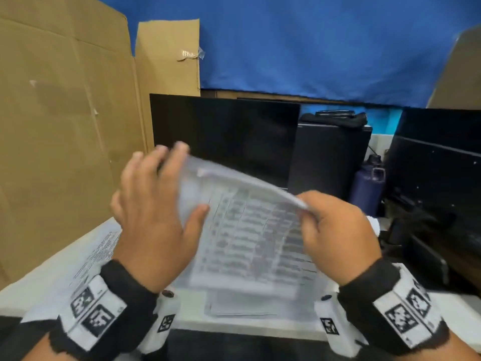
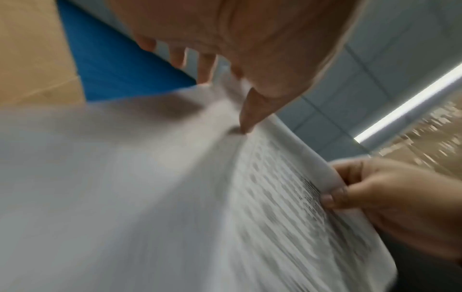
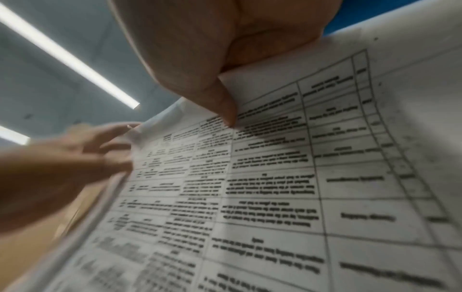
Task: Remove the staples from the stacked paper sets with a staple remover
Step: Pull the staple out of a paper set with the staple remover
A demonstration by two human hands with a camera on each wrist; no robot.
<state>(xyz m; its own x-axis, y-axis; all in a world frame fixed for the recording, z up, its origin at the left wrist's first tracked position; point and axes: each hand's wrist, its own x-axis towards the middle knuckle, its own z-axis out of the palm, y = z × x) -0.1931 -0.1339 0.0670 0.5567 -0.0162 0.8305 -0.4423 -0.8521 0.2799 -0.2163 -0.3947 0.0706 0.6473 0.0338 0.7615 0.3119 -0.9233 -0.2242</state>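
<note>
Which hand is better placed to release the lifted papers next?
Left, probably: the right hand pinches a corner of the paper set between curled fingers, while the left hand holds its edge with spread, straighter fingers.

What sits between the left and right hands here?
A printed paper set spans from the left hand to the right hand; both grip it. The head view shows it.

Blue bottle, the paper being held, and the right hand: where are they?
blue bottle [image 1: 365, 194]: head view, on its body.
paper set [image 1: 247, 230]: head view, middle of the printed page.
right hand [image 1: 338, 230]: head view, back of the hand.
</note>
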